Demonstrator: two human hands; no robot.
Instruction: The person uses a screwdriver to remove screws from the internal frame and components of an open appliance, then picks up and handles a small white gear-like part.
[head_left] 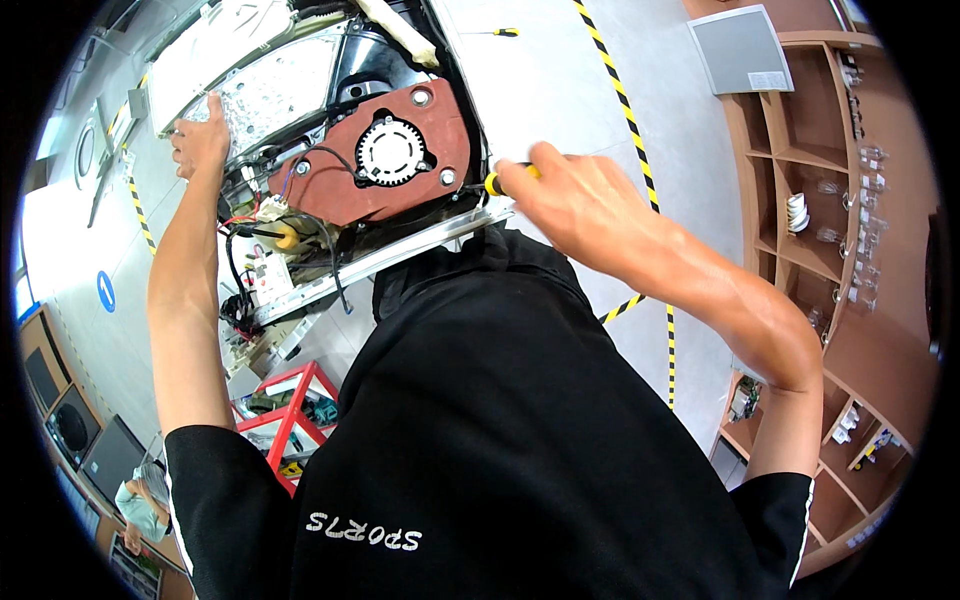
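Black shirt (530, 420), 6 o'clock, w/ upside-down white lettering (365, 533). Brown shelving (813, 105), 3 o'clock, w/ clear glassware (868, 220) inside. Opened-up appliance (330, 190), 11 o'clock, btwn L hand (203, 142) (10 o'clock) + R hand (565, 200) (1 o'clock). Red rack (293, 410), 8 o'clock, misc bits (320, 409) inside. L hand at appliance's edge, can't tell if gripping. R hand wrapped round yellow-black screwdriver (491, 185).

The floor (555, 110) is pale grey, got striped tape (625, 98) and a round blue sticker (106, 291) stuck down, plus a yellow-handled screwdriver (508, 32) just lying there.
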